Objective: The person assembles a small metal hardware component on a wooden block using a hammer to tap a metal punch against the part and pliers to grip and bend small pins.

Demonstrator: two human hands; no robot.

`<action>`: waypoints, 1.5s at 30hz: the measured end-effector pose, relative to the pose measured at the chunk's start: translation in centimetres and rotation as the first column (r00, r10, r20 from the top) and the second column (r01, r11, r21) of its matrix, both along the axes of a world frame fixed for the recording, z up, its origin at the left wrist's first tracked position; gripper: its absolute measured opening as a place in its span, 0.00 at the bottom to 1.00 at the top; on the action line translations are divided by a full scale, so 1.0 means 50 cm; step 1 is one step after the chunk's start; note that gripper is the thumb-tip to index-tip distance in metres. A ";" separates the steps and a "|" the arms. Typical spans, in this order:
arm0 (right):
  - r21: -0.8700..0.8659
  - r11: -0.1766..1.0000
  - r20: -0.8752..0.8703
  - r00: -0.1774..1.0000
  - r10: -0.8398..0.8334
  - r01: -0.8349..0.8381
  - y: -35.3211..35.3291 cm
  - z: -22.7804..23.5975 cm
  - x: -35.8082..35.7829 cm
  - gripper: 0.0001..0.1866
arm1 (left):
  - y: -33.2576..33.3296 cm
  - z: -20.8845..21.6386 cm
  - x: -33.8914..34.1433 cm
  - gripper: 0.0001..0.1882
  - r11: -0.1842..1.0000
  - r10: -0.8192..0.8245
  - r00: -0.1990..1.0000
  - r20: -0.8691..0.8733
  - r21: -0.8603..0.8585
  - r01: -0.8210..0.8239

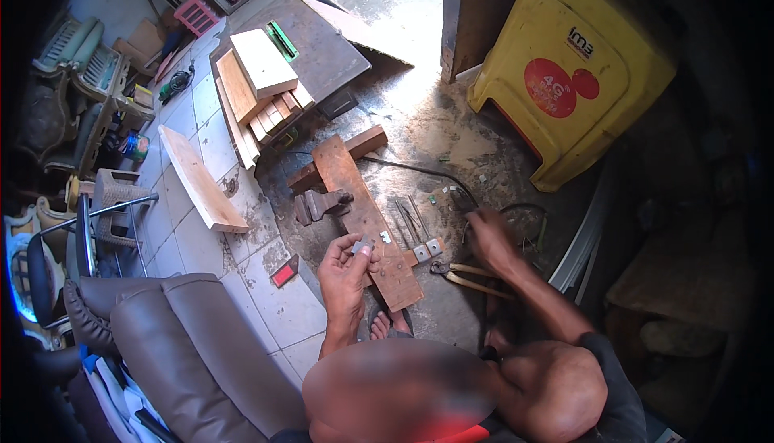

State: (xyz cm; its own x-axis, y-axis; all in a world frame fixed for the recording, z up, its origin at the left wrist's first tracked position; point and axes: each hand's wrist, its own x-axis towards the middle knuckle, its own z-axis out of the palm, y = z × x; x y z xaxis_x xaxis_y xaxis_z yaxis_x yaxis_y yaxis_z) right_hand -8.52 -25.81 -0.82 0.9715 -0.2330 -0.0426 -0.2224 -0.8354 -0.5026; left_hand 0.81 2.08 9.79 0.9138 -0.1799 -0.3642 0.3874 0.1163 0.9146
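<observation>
My left hand (345, 264) holds a small grey metal piece (359, 245) above a reddish wooden plank (355, 193) lying on the floor. My right hand (488, 237) reaches to the floor on the right, near small metal parts (427, 248) and a dark cable (419, 170); what its fingers touch is hidden. A pair of pincers with pale handles (463, 274) lies just below my right hand. A dark metal clamp-like block (322, 203) sits against the plank's left edge. My foot in a sandal (385, 324) rests at the plank's near end.
A yellow plastic stool (572, 64) lies tipped at the upper right. Stacked wooden boards (254, 92) and a loose plank (201, 178) lie on the tiled floor to the left. A brown padded chair (185, 338) stands at lower left. A small red block (284, 272) is on the tiles.
</observation>
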 end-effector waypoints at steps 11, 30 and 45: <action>-0.004 0.899 -0.027 0.899 0.438 -0.438 0.056 -0.176 0.211 0.11 | 0.002 0.036 -0.018 0.15 0.995 -0.010 0.998 -0.067 -0.097 0.003; -0.004 0.932 -0.095 0.928 0.362 -0.364 0.035 -0.146 0.174 0.09 | -0.012 0.031 -0.004 0.14 0.976 -0.035 0.990 -0.137 -0.216 0.004; 0.083 0.966 -0.061 0.966 0.250 -0.245 0.007 -0.227 0.188 0.11 | -0.018 0.027 -0.006 0.18 0.975 -0.053 0.990 -0.127 -0.222 0.023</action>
State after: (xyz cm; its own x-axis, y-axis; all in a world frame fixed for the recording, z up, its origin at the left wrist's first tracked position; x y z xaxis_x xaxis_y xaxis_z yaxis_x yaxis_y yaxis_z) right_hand 0.87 -25.47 -12.17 0.9924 0.0208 -0.1210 -0.0503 -0.8299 -0.5556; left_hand 0.52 1.17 11.15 0.8514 -0.3026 -0.4283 0.5105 0.2912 0.8091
